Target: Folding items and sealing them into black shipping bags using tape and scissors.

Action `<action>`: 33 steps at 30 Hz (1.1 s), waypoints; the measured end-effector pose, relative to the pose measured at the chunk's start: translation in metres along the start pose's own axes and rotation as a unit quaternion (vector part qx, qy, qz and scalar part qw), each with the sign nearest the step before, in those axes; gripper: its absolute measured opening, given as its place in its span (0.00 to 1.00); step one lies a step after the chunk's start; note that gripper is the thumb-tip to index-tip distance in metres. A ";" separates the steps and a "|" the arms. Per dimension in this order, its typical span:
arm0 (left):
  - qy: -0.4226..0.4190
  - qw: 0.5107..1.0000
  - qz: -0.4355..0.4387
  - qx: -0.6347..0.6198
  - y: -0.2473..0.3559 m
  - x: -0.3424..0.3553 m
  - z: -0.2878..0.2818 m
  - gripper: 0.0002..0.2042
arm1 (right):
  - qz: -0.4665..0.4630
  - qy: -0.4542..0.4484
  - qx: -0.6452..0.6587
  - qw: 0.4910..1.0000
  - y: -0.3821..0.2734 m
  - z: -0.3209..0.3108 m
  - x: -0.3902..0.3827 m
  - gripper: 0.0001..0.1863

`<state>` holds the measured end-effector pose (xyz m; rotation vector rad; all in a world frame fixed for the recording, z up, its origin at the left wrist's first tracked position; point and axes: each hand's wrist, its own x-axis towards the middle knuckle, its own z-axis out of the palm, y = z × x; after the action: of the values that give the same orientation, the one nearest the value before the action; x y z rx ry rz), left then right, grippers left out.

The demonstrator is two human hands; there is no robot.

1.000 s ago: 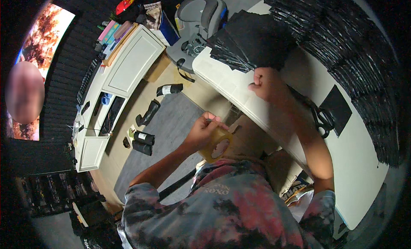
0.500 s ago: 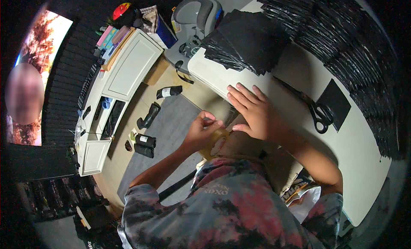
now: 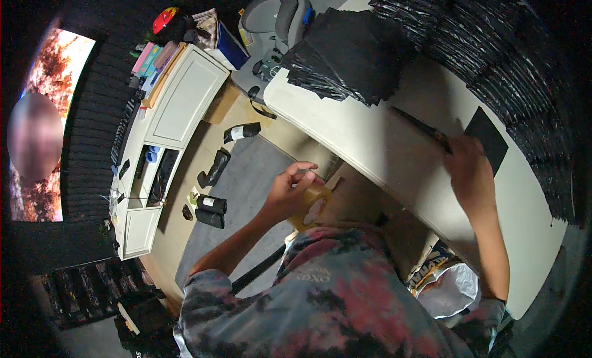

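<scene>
My left grip (image 3: 288,193) pinches the yellowish tape roll (image 3: 312,213), likely light and firm, near my shirt (image 3: 333,284). My right grip (image 3: 467,168) covers the handle end of the scissors (image 3: 420,125) on the counter (image 3: 524,247), closed or not I cannot tell; stiff, they should lift best from there.
</scene>
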<state>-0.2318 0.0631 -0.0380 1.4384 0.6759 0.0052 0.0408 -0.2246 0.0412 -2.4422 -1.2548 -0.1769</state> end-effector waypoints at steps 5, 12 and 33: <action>-0.004 0.999 0.045 -0.018 -0.005 0.004 0.004 0.16 | 0.010 -0.052 -0.026 0.998 0.018 -0.010 -0.002 0.15; -0.005 1.000 0.025 -0.015 -0.003 0.000 0.001 0.15 | 0.107 -0.165 -0.009 0.980 0.030 -0.017 -0.004 0.17; 0.010 0.999 -0.003 -0.053 0.002 -0.002 0.002 0.17 | 0.143 -0.378 0.503 0.764 -0.006 -0.042 -0.037 0.18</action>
<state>-0.2317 0.0605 -0.0353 1.3357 0.6863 0.0506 0.0166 -0.2656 0.0715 -1.6380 -0.8046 1.3345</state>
